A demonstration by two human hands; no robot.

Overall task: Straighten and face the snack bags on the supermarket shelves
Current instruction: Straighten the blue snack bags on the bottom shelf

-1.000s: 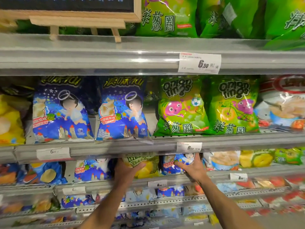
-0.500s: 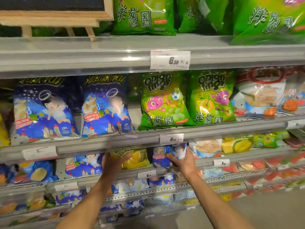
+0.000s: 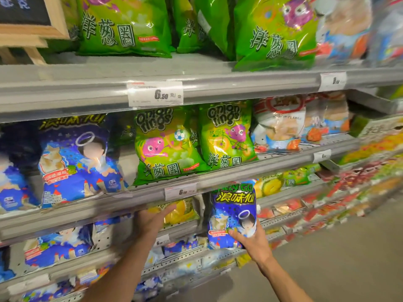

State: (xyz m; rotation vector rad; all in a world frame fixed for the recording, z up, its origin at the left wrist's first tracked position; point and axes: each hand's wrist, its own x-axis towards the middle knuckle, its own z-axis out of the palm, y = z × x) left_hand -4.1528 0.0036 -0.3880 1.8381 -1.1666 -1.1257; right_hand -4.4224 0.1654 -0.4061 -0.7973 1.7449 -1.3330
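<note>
Head view: the right hand grips a small blue snack bag by its lower right corner, thumb across the front panel and fingers curled round the side edge. The bag is upright, front facing the camera, out in front of the third shelf and just below the lip of the shelf above; whether its bottom rests on anything cannot be told. The left hand reaches under that lip, fingers extended and laid flat against a yellow durian-print bag standing on the third shelf; it presses, it does not clasp. Above, two green onion-ring bags stand side by side and lean slightly; to their left a large blue bag of the same print as the held one stands facing out. Handling assessment: the held bag appears light, air-filled and soft, with glossy film that catches the light, so it is likely slippery and will dent or crumple under a tight squeeze, and the contents are probably brittle. Judged best taken at a side edge or bottom seam with a light pinch, or steadied with flat fingers on the front panel, as the left hand does. The right portion of the view is blurred.
</note>
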